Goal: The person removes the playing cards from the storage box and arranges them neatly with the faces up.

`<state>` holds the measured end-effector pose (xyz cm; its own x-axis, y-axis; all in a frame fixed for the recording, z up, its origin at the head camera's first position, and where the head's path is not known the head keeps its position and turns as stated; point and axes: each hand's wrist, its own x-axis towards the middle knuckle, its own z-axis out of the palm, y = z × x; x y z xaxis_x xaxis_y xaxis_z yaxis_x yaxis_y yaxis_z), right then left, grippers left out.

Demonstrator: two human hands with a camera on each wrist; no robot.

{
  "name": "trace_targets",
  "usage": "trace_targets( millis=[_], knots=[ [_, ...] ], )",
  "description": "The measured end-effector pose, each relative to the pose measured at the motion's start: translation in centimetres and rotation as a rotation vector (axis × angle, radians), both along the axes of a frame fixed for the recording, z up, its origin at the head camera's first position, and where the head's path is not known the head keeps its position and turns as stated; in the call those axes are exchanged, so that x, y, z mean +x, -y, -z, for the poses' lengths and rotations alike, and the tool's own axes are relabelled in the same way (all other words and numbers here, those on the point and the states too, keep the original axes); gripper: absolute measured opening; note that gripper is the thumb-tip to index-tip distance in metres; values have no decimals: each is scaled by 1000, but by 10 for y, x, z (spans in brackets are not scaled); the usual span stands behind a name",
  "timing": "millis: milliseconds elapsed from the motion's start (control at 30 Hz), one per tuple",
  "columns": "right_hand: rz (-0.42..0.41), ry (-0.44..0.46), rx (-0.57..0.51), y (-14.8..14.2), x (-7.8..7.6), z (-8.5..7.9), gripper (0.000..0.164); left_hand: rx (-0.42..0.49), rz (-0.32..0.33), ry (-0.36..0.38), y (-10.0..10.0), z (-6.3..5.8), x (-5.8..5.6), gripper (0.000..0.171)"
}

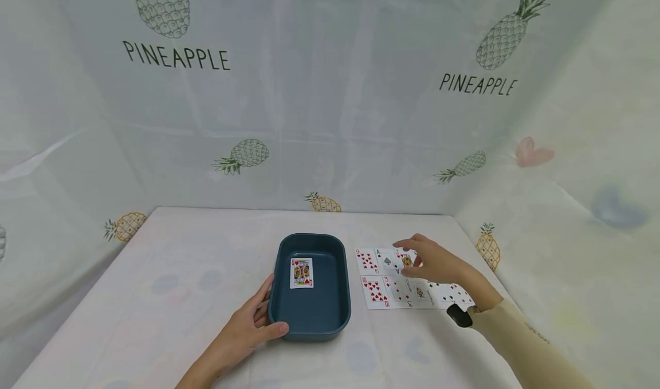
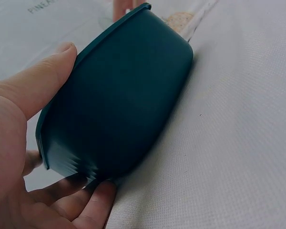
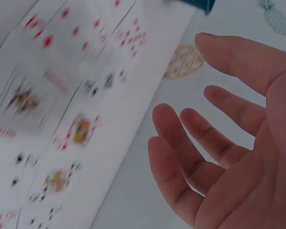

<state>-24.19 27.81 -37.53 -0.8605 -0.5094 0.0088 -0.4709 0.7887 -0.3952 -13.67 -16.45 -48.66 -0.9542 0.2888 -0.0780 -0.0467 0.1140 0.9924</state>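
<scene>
A dark blue-green rectangular tray (image 1: 326,306) sits on the table, and a king of hearts card (image 1: 301,272) lies face up inside it. My left hand (image 1: 242,330) grips the tray's near left corner, thumb at the rim and fingers against the outer wall. In the left wrist view the tray's side (image 2: 117,95) fills the middle. Over the rows of face-up cards hovers my right hand (image 1: 435,261), its fingers loosely bent with nothing between them. Beneath and beside it are an ace of spades (image 1: 387,260) and a joker (image 3: 24,100); some cards are hidden by the hand.
Two rows of playing cards (image 1: 375,291) lie to the right of the tray. The table (image 1: 206,251) has a pale printed cover. A hanging cloth (image 1: 335,102) with pineapple prints stands behind and at the sides. A dark wrist device (image 1: 459,315) is on the right arm.
</scene>
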Motion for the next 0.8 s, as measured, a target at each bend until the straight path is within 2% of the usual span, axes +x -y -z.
trace_targets(
  millis=[267, 467, 600, 800],
  knots=[
    [-42, -26, -46, 61, -12, -9, 62, -14, -9, -1, -2, -1, 0, 102],
    [-55, -27, -95, 103, -21, -22, 63, -16, -13, 0, -2, -2, 0, 103],
    [-52, -2, -112, 127, -24, -28, 65, -14, -10, -2, -1, -1, 0, 103],
    [-38, 55, -117, 156, -36, -24, 64, -20, -11, 2, -2, -2, -1, 103]
  ],
)
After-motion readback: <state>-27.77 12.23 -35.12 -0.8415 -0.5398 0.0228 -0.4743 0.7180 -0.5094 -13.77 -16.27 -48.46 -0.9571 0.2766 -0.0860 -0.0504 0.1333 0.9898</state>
